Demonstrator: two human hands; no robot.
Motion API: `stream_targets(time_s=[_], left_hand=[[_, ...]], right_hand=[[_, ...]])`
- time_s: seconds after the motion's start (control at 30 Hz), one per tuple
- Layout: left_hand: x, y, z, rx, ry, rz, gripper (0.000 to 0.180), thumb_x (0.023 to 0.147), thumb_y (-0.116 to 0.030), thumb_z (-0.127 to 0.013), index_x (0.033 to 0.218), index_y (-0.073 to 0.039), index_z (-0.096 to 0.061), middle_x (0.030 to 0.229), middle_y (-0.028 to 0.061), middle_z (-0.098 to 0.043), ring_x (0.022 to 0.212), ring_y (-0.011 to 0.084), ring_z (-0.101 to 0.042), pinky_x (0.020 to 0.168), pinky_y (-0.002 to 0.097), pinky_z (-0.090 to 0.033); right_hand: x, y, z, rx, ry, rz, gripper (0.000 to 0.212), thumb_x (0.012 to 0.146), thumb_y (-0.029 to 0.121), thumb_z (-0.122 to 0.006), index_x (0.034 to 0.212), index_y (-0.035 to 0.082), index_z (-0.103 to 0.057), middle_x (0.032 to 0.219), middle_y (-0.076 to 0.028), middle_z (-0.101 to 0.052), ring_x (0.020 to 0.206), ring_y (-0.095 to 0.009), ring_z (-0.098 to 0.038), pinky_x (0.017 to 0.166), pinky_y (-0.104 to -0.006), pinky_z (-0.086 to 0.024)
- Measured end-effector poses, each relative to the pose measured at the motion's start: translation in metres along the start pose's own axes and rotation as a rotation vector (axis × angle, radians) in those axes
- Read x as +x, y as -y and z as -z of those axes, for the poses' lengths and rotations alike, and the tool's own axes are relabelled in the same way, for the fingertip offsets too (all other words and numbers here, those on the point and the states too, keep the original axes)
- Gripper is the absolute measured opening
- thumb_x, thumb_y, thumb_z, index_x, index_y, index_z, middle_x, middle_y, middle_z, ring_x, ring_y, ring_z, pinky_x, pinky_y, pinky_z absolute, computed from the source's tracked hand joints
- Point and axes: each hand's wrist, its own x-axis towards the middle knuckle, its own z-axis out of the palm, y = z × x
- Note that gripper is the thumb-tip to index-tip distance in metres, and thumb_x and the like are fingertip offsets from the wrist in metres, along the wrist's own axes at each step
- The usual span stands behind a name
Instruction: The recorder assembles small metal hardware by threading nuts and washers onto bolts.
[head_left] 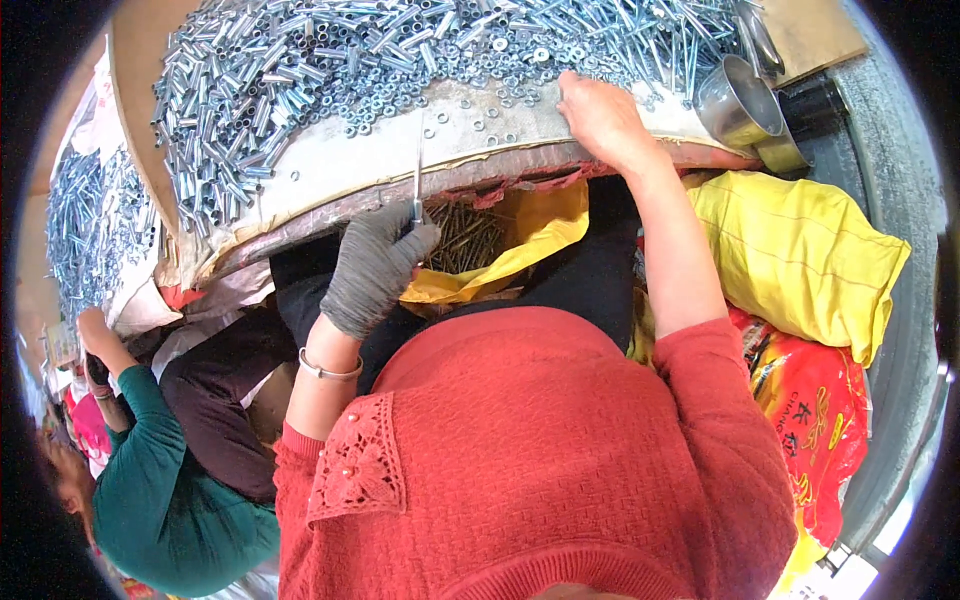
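Observation:
My left hand (375, 262), in a grey knit glove, is closed round the lower end of a long thin metal bolt (418, 165). The bolt points away from me over the near edge of the worktable. My bare right hand (600, 118) rests by the near side of a pile of small nuts (510, 85), its fingers drawn together. Whatever they may hold is hidden. Beneath the table edge, an open yellow bag (545, 245) by my lap holds many long, brownish-gold screws (465, 240).
Metal sleeves (230, 125) heap at the left, and long bolts (690, 40) at the back right. A metal cup (740, 100) lies tilted at the table's right end. A yellow sack (800, 260) sits at my right. A co-worker in a green top (180, 490) works at my left.

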Motion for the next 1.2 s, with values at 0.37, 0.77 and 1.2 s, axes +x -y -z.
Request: stream_targets(time_s=[0.37, 0.77, 1.2], left_hand=[[-0.006, -0.009, -0.022, 0.708, 0.043, -0.269, 0.020, 0.084, -0.029, -0.060, 0.084, -0.009, -0.058, 0.069, 0.0147, -0.059, 0.065, 0.0357, -0.060, 0.056, 0.0440, -0.045], [-0.005, 0.010, -0.016, 0.536, -0.197, -0.476, 0.014, 0.081, -0.019, -0.064, 0.084, -0.006, -0.060, 0.068, 0.0127, -0.058, 0.057, 0.0300, -0.057, 0.052, 0.0357, -0.044], [-0.009, 0.025, 0.001, -0.137, -0.022, 0.009, 0.026, 0.084, -0.024, -0.060, 0.080, 0.001, -0.056, 0.060, 0.0115, -0.048, 0.057, 0.0175, -0.047, 0.057, 0.0340, -0.040]], right_hand=[[-0.049, 0.059, 0.035, 1.321, 0.246, -0.048, 0.014, 0.090, 0.020, -0.060, 0.089, 0.007, -0.064, 0.065, 0.003, -0.055, 0.055, -0.004, -0.054, 0.048, -0.0190, -0.046], [-0.016, 0.071, 0.006, 1.813, 0.623, 0.024, 0.041, 0.085, 0.037, -0.064, 0.100, -0.001, -0.061, 0.067, -0.005, -0.058, 0.053, -0.011, -0.057, 0.040, -0.0225, -0.046], [0.057, 0.079, -0.039, -0.003, -0.216, 0.085, 0.018, 0.083, 0.018, -0.058, 0.093, 0.003, -0.057, 0.089, -0.015, -0.059, 0.081, -0.033, -0.064, 0.068, -0.0444, -0.051]])
